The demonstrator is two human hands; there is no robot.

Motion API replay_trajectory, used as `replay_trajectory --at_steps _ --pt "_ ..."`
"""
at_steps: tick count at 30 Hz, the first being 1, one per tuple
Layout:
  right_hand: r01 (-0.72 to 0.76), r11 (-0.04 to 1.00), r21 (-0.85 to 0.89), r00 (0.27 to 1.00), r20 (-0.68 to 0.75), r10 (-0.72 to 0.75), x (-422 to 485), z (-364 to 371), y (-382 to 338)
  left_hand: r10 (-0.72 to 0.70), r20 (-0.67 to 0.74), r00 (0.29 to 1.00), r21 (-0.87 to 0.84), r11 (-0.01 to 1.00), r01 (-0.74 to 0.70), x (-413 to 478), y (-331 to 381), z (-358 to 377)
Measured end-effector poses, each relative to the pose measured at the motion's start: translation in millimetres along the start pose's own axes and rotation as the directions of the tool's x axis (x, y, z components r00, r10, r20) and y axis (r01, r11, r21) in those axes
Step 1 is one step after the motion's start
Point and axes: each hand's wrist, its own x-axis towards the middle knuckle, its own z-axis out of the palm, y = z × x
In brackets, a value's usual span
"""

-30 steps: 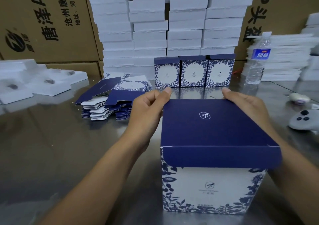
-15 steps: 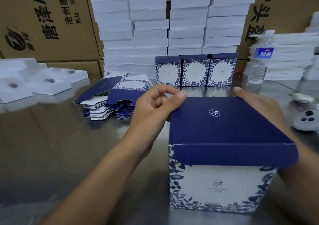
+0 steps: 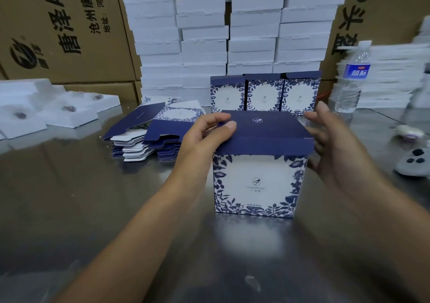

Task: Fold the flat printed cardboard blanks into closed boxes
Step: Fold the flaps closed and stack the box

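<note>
A blue-and-white floral printed box (image 3: 257, 184) stands upright on the steel table (image 3: 93, 209), right in front of me. Its navy lid (image 3: 267, 129) lies over the top, with the front flap hanging outside the front wall. My left hand (image 3: 204, 137) pinches the lid's left edge between thumb and forefinger. My right hand (image 3: 335, 144) rests against the box's right side with relaxed, spread fingers. A pile of flat printed blanks (image 3: 149, 137) lies to the left behind the box. Three folded boxes (image 3: 265, 93) stand in a row behind it.
Stacks of white foam blocks (image 3: 209, 35) and brown cartons (image 3: 58, 28) wall off the back. White foam trays (image 3: 58, 112) sit far left. A water bottle (image 3: 351, 79), a small white object (image 3: 409, 131) and a grey controller (image 3: 414, 163) are at the right.
The box now stands farther from me than before. My left thumb has come onto the lid's left edge, and my right hand has loosened from the far right corner to the box's side.
</note>
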Motion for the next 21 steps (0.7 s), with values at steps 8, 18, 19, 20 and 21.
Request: replay_trajectory --at_steps 8,18,19,20,21 --pt "0.494 0.716 -0.494 0.841 0.061 -0.538 -9 5 17 0.378 0.004 0.926 0.553 0.771 -0.317 -10 -5 11" --pt "0.691 0.341 -0.638 0.608 0.257 -0.751 -9 9 31 0.509 0.118 0.852 0.587 0.656 -0.474 -14 -11 18" --pt "0.688 0.347 -0.637 0.609 0.247 -0.754 -9 9 31 0.509 0.119 0.853 0.590 0.655 -0.473 -14 -12 18" --pt "0.686 0.359 -0.633 0.610 0.232 -0.758 -9 10 32 0.510 0.118 0.852 0.593 0.652 -0.472 -14 -13 19" --pt "0.685 0.373 -0.626 0.611 0.213 -0.762 -9 11 32 0.512 0.115 0.851 0.594 0.652 -0.472 -13 -14 19"
